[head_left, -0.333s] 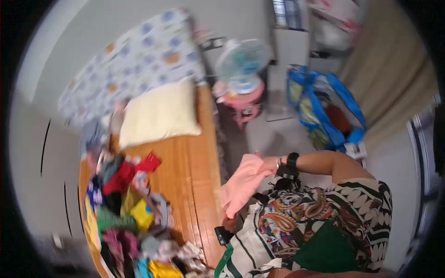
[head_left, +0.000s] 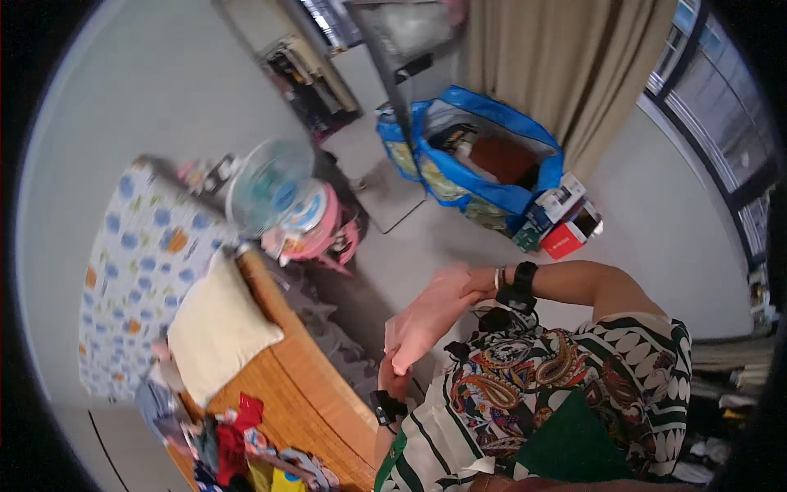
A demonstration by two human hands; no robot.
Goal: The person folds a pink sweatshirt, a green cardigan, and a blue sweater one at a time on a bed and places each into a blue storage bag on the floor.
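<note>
A peach-pink piece of cloth (head_left: 426,321), perhaps a folded garment, is stretched between my two hands in front of my body. My left hand (head_left: 393,375) grips its lower left end, the fingers partly covered by the fabric. At the upper right end, my right hand (head_left: 479,283) is closed on the cloth. Black bands with small boxes sit on both wrists. The cloth hangs above the floor, past the edge of the wooden bed (head_left: 320,394).
A pile of mixed clothes (head_left: 238,447) lies on the bed near a cream pillow (head_left: 217,332). A fan (head_left: 275,189) stands on a pink stool (head_left: 324,234). Farther right are an open blue bag (head_left: 484,193) holding clothes, small boxes (head_left: 566,230) and a beige curtain (head_left: 566,66).
My view has swung to the right, so the bed and clothes pile sit lower left and the blue bag is nearer the middle. Both hands keep hold of the pink cloth.
</note>
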